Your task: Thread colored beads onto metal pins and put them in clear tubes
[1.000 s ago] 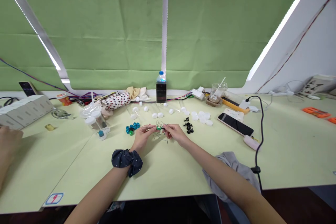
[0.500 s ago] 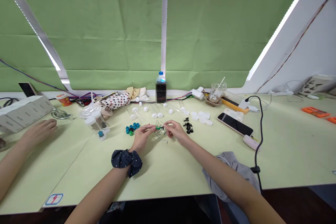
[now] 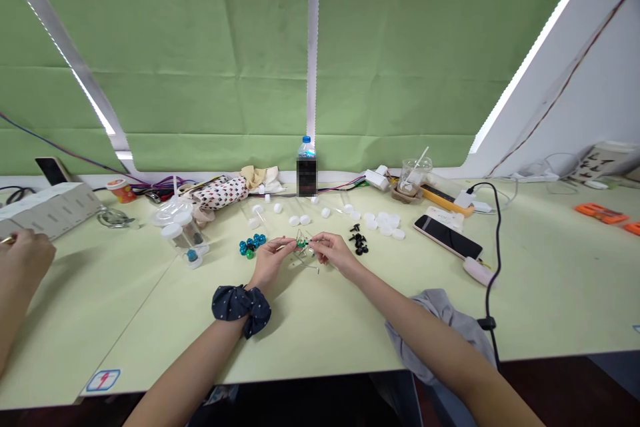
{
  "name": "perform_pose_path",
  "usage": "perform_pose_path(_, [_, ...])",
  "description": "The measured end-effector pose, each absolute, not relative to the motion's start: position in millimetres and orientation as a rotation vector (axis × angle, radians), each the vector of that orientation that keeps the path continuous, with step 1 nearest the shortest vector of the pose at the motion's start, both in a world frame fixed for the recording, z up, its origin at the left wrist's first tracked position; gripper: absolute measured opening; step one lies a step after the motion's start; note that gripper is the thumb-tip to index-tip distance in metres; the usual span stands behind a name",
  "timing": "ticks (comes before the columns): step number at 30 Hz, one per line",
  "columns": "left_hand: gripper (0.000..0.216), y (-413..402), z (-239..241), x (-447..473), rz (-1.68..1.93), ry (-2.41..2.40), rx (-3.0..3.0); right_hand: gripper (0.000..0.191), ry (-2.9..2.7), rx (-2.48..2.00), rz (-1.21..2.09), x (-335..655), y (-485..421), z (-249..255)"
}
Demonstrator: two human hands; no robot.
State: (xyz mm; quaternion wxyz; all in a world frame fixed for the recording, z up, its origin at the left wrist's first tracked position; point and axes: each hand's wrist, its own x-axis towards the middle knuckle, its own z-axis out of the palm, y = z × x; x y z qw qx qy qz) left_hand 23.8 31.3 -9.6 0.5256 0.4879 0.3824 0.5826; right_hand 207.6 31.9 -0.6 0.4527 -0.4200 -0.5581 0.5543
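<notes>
Green piece (image 3: 301, 244) between fingertips of left grip (image 3: 269, 261) and right grip (image 3: 337, 254).

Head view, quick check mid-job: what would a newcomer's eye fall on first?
Probably the green blinds filling the background behind the table. Next, at the center, the left hand holds a small green piece, with the right hand at its other side. A dark dotted scrunchie stands out on the left wrist.
</notes>
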Motion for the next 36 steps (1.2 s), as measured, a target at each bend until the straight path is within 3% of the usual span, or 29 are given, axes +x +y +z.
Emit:
perform_pose_path(22, [0.021, 24.5, 0.9, 29.8, 1.438, 0.945, 1.083, 0.041, -1.398, -1.065, 1.373, 206.6, 30.9, 1.0])
perform_pose_path(36, [0.022, 24.9, 0.5, 28.6, 1.442, 0.959, 1.111, 0.035, -1.441, -0.912, 1.358, 209.3, 31.1, 0.5])
